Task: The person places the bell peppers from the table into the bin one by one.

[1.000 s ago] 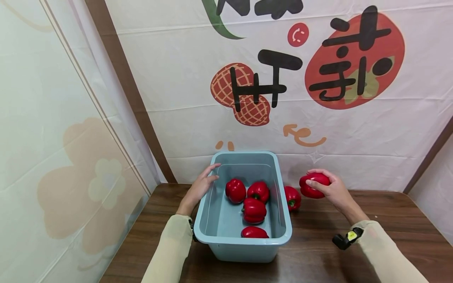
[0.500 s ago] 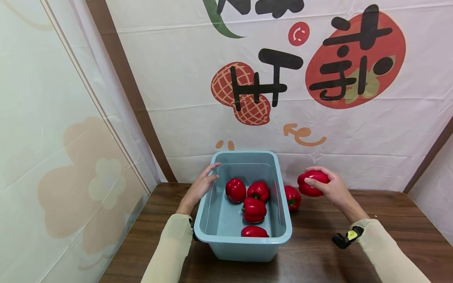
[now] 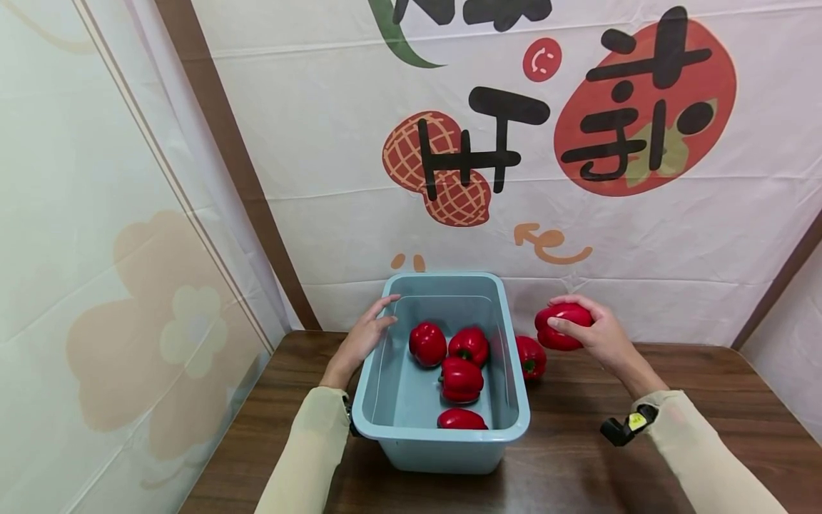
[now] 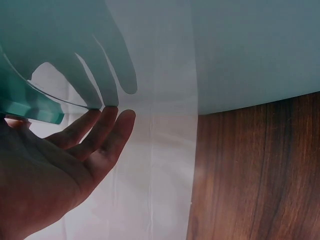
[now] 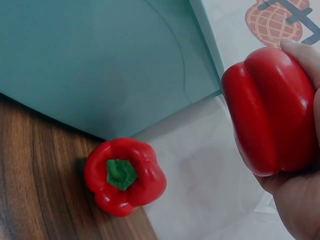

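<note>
My right hand [image 3: 600, 332] holds a red bell pepper [image 3: 564, 326] above the table, just right of the blue plastic bin [image 3: 443, 437]. In the right wrist view, the held bell pepper [image 5: 270, 112] shows its smooth lobed side between thumb and fingers. My left hand [image 3: 362, 344] rests at the bin's left rim; the left wrist view shows straight fingers [image 4: 117, 135] touching the outer wall. Several red bell peppers, one of them a bell pepper [image 3: 427, 344] at the left, lie inside the bin.
Another red bell pepper [image 3: 530, 358], its green stem showing in the right wrist view, sits on the wooden table [image 3: 578, 457] by the bin's right wall. Behind the table hangs a printed white cloth [image 3: 334, 214], with a further cloth [image 3: 128, 321] on the left.
My right hand has moved slightly left and up with the bell pepper, closer to the bin. The left hand and the bin's contents look the same.
</note>
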